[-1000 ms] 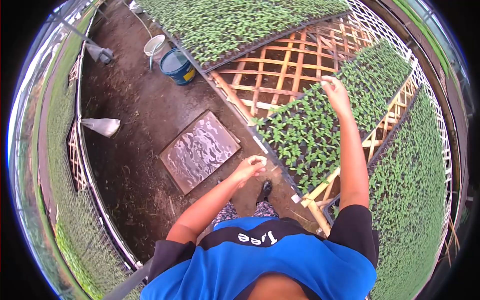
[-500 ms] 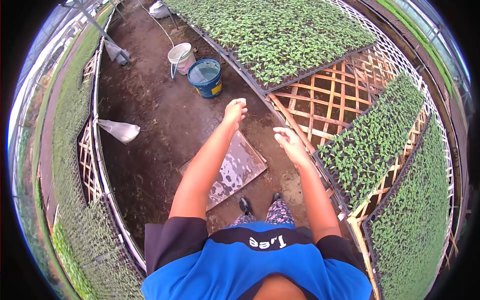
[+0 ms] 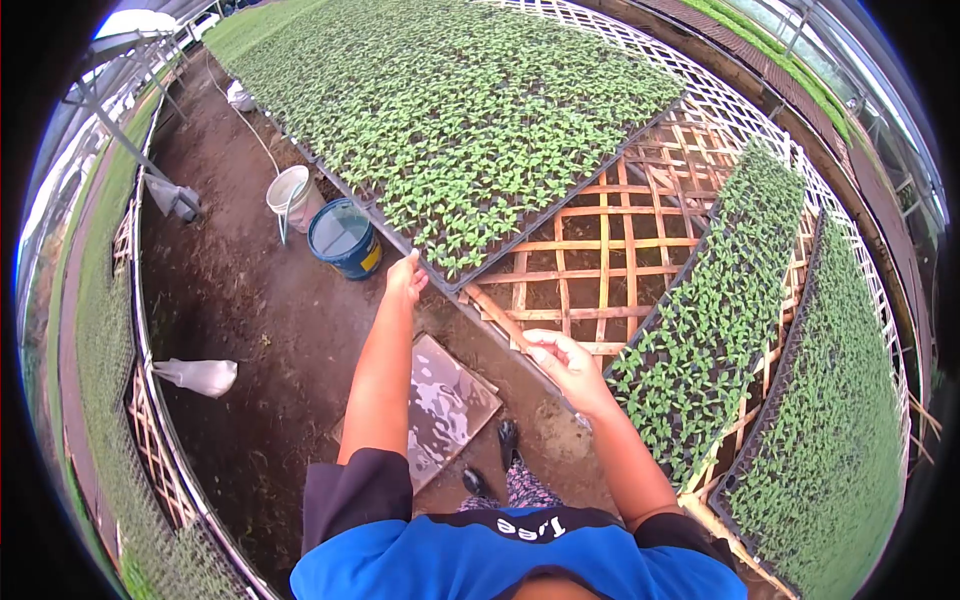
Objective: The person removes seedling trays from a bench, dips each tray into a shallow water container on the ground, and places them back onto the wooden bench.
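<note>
My left hand point(image 3: 405, 277) reaches forward with its fingers closed together, beside the near corner of a large bed of seedling trays point(image 3: 470, 150). Whatever its fingertips may hold is too small to make out. Over the bamboo rail at the edge of the slatted bench point(image 3: 585, 273) is my right hand point(image 3: 565, 368), its fingers loosely bent and the thumb apart, with nothing visible in it. A narrower strip of green seedlings point(image 3: 710, 320) in black trays lies to the right of that hand.
A blue bucket point(image 3: 345, 240) of liquid and a whitish bucket point(image 3: 293, 197) stand on the dirt path. A wet, flat board point(image 3: 450, 405) lies by my feet. White bags hang along the left bench. More seedlings point(image 3: 830, 430) grow at far right.
My view has turned right and forward, so the benches and buckets sit lower and further left. My left hand is now near the tray corner; my right hand is over the bench rail.
</note>
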`<state>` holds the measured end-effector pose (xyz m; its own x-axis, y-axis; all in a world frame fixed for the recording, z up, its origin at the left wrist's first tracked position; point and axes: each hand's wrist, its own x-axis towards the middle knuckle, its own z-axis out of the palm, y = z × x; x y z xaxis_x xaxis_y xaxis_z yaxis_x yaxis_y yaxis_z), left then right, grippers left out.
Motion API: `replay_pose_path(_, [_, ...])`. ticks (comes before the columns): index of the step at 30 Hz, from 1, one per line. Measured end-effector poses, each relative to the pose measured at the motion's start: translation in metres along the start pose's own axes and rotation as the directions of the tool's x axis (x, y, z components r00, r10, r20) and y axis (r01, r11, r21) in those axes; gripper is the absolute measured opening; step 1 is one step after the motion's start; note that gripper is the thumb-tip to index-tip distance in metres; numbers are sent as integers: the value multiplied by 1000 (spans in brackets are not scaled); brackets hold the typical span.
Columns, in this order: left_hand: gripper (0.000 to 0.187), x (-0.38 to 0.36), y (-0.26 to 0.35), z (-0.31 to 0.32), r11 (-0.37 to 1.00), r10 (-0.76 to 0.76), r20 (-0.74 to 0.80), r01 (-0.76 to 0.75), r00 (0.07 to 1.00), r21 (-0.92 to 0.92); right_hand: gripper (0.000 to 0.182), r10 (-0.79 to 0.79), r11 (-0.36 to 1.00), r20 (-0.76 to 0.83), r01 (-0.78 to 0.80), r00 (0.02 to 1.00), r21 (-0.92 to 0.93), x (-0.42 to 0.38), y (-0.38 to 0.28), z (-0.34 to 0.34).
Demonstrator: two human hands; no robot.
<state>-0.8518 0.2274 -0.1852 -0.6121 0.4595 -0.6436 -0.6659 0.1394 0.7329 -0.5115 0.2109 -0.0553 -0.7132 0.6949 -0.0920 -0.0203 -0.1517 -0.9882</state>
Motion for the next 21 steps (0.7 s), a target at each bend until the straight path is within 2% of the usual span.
replay_pose_path(2, [40,10,7,8,985,12,-69,0,998,171,25,36,999,-13,-35,999,33,3,-7,-5])
replay_pose_path(3, [35,17,5,9,954,154,-30,-140,988,263,25,41,999,-15,-40,999,20,4,-11,-9])
replay_pose_path(6, [27,7,11,24,947,244,2,-238,970,215,24,55,998,-39,-56,998,-25,6,-6,-26])
replay_pose_path(7, [10,-23,21,37,971,177,-36,-168,984,172,24,49,999,-44,-49,998,-9,8,-3,-33])
replay_pose_path(9, [10,-44,20,46,974,223,77,-224,972,8,26,44,999,-57,-45,997,-8,11,-16,-40])
replay_pose_path(10, [10,-54,18,47,967,251,127,-242,960,-79,26,40,996,-45,-36,998,80,16,-17,-48])
replay_pose_path(12, [16,-84,20,46,957,287,203,-272,936,-99,25,63,998,-91,-65,994,-19,32,-23,-66])
replay_pose_path(14, [19,-122,25,44,947,314,226,-288,922,-139,26,-6,999,-120,1,993,-46,57,-28,-83])
replay_pose_path(17, [17,-178,49,27,935,339,219,-304,915,-180,26,-124,979,-139,98,983,-181,98,-52,-104])
replay_pose_path(18, [17,-181,53,10,937,336,228,-301,914,-175,26,-138,981,-128,118,982,-152,117,-54,-115])
replay_pose_path(21, [17,-208,74,-31,923,377,186,-351,908,-156,28,-165,956,-165,117,972,-270,184,-63,-132])
